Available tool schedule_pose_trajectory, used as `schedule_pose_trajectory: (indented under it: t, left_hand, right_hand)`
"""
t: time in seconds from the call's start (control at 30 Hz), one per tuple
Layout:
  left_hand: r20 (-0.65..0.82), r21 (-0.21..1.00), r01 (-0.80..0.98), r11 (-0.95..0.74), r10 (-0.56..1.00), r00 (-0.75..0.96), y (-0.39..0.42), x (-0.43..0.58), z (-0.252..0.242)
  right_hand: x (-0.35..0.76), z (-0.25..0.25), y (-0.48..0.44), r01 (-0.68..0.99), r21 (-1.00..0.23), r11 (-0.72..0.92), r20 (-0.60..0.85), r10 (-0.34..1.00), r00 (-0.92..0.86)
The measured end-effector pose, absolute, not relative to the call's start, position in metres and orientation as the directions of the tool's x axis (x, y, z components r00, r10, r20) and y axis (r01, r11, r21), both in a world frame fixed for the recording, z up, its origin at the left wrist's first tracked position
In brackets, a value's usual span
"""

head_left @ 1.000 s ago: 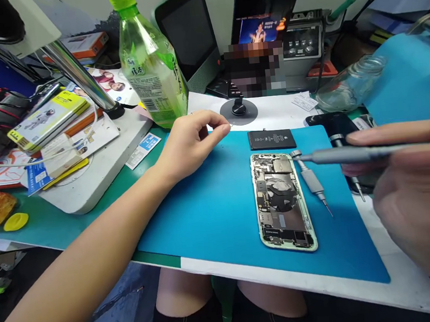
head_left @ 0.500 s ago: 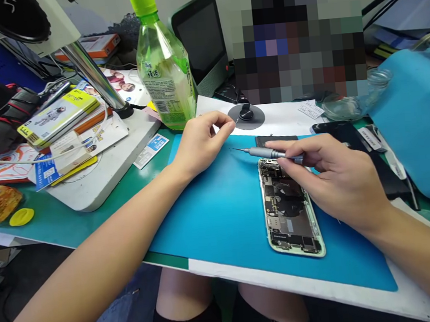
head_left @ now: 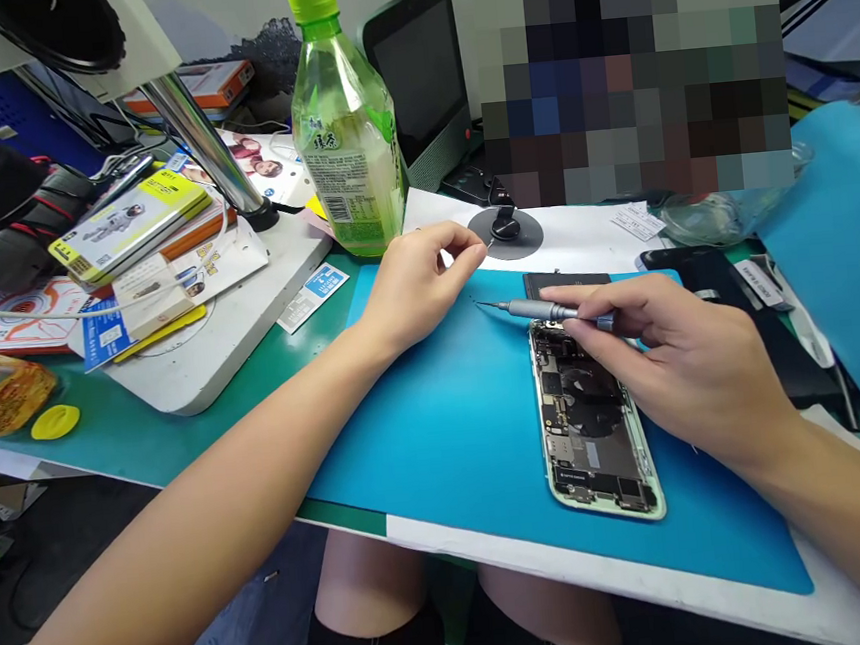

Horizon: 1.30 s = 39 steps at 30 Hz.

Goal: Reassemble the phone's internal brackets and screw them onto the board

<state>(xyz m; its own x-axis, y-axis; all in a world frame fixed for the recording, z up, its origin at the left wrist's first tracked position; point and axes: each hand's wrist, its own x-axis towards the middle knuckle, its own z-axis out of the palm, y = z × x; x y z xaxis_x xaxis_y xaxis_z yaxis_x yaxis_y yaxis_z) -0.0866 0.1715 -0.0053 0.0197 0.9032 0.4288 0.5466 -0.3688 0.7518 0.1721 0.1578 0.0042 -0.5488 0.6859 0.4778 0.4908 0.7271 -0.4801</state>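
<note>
My right hand (head_left: pixel 674 361) grips a slim grey precision screwdriver (head_left: pixel 534 308), its thin tip pointing left just above the blue mat (head_left: pixel 439 422). Tiny dark specks, perhaps screws, lie on the mat near that tip. Below the screwdriver lies an opened smartphone (head_left: pixel 591 439) with a pale green frame, its circuit boards exposed; my right hand covers its upper right part. A flat black part (head_left: pixel 566 278) sits just beyond the phone's top end. My left hand (head_left: pixel 430 277) rests at the mat's far edge, thumb and forefinger pinched together; whatever they hold is too small to make out.
A green-capped tea bottle (head_left: pixel 347 149) stands behind my left hand. To the left, a lamp base (head_left: pixel 232 345) carries boxes and cards. A round grey disc (head_left: pixel 509 233) lies behind the mat. On the right are a dark phone-like slab (head_left: pixel 684 258) and a blue cover (head_left: pixel 838 257).
The whole view has shifted slightly, so things appear a little further right. Both hands keep nearly the same pose, the screwdriver still held above the mat.
</note>
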Motion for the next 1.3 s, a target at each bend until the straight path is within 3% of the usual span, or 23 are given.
schedule_pose_trajectory:
  t: [0.43, 0.73, 0.9, 1.07, 1.3]
  left_hand:
    - [0.43, 0.745, 0.552, -0.375, 0.902, 0.032, 0.17, -0.085, -0.003]
    - [0.441, 0.67, 0.635, -0.383, 0.894, 0.074, 0.164, -0.088, -0.003]
    - [0.393, 0.533, 0.712, -0.458, 0.879, 0.271, 0.155, -0.092, 0.002]
    - [0.225, 0.33, 0.744, -0.581, 0.814, 0.536, 0.141, -0.093, 0.013]
    - [0.113, 0.134, 0.777, -0.615, 0.789, 0.604, 0.133, -0.091, 0.021]
  right_hand:
    - [0.171, 0.002, 0.157, 0.467, -0.583, 0.665, 0.426, 0.74, -0.521]
    - [0.171, 0.008, 0.155, 0.294, -0.854, 0.429, 0.372, 0.899, -0.23]
    - [0.182, 0.013, 0.163, 0.118, -0.948, 0.295, 0.289, 0.955, -0.066]
    - [0.192, 0.018, 0.166, 0.019, -0.979, 0.204, 0.203, 0.977, -0.059]
    - [0.193, 0.021, 0.162, -0.02, -0.988, 0.156, 0.157, 0.985, -0.077]
